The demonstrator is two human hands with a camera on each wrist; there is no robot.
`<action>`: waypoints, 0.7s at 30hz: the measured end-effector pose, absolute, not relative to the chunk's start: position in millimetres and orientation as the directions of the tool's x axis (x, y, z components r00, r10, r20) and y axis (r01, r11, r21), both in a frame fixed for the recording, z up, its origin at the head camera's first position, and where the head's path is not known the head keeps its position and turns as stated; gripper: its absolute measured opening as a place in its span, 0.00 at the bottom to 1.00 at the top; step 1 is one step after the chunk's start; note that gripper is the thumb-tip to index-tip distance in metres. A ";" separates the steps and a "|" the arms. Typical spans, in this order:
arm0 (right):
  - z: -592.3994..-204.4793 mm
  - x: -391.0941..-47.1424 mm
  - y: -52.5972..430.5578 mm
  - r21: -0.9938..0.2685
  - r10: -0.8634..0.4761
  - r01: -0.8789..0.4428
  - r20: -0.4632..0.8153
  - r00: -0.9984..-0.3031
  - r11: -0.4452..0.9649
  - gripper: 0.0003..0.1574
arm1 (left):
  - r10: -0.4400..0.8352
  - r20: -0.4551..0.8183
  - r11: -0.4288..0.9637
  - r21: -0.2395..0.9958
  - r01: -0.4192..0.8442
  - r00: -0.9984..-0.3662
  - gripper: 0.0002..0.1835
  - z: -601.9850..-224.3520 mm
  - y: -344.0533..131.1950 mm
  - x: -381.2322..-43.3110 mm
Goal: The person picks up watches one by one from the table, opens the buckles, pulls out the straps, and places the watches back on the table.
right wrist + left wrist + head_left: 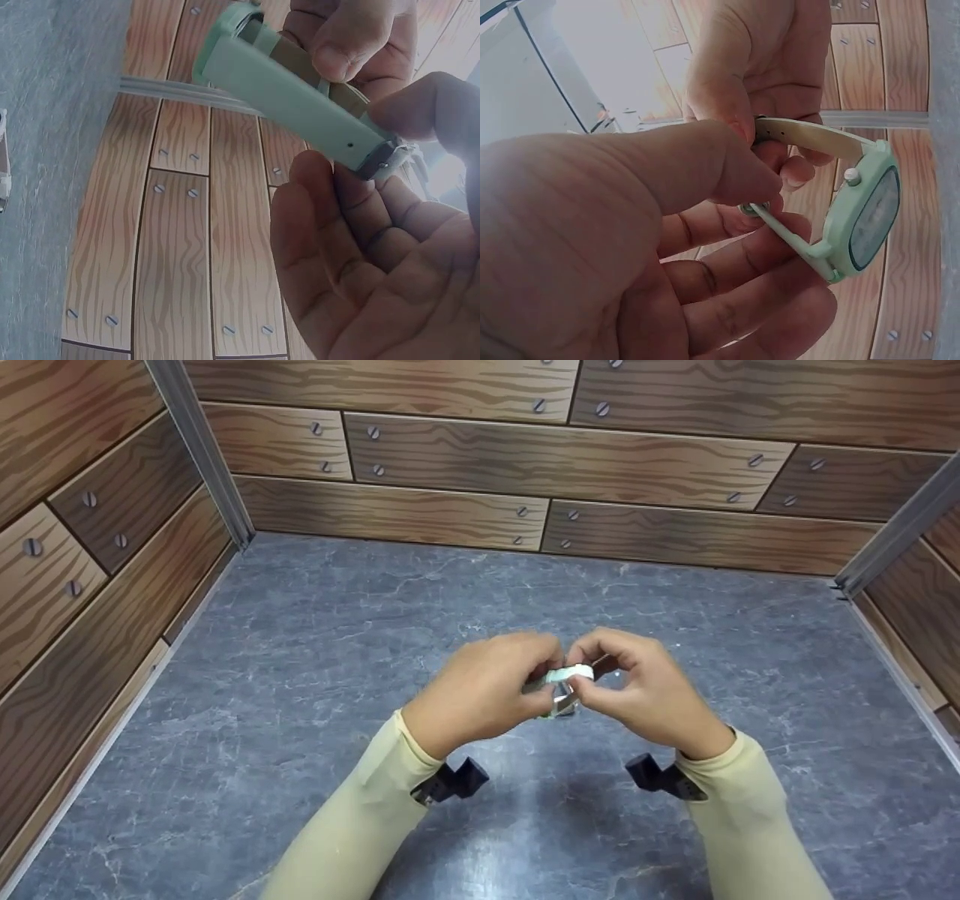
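A mint green wristwatch (571,673) is held up between both hands above the table. My left hand (491,686) pinches one strap piece between thumb and fingers. With thumb and fingertips my right hand (649,686) grips the other strap, close to the metal buckle (386,156). In the left wrist view the squarish watch case (866,214) hangs away from the fingers, its crown (852,176) showing on the side. The pale green strap (289,97) stretches toward the buckle in the right wrist view. Fingers partly hide both strap ends.
The grey marbled table (337,622) spreads beneath the hands. Wood-plank-patterned walls (450,454) stand at the back and both sides, with metal corner posts (206,454). Dark wrist cameras (454,780) sit on both sleeves. A small pale object (3,161) shows at the right wrist view's left edge.
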State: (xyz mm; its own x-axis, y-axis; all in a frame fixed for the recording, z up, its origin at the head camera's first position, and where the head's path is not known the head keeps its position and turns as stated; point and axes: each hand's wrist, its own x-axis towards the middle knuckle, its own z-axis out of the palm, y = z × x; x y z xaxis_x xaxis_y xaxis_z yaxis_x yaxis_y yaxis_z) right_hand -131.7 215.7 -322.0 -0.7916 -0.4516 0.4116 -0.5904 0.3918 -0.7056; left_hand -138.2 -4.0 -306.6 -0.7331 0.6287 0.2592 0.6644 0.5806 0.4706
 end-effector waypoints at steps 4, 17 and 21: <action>-321.9 -131.6 216.6 -0.733 -0.460 -0.537 0.339 -0.821 0.418 0.08 | 0.627 0.263 0.577 0.476 0.664 -0.734 0.03 -307.2 -3.0 -138.8; -317.0 -127.9 219.5 -0.688 -0.455 -0.582 0.390 -0.801 0.434 0.10 | 0.623 0.255 0.567 0.505 0.651 -0.740 0.06 -303.4 -4.6 -138.4; -317.5 -128.0 219.2 -0.677 -0.458 -0.606 0.420 -0.784 0.418 0.11 | 0.620 0.284 0.569 0.479 0.669 -0.731 0.07 -304.8 -4.7 -139.2</action>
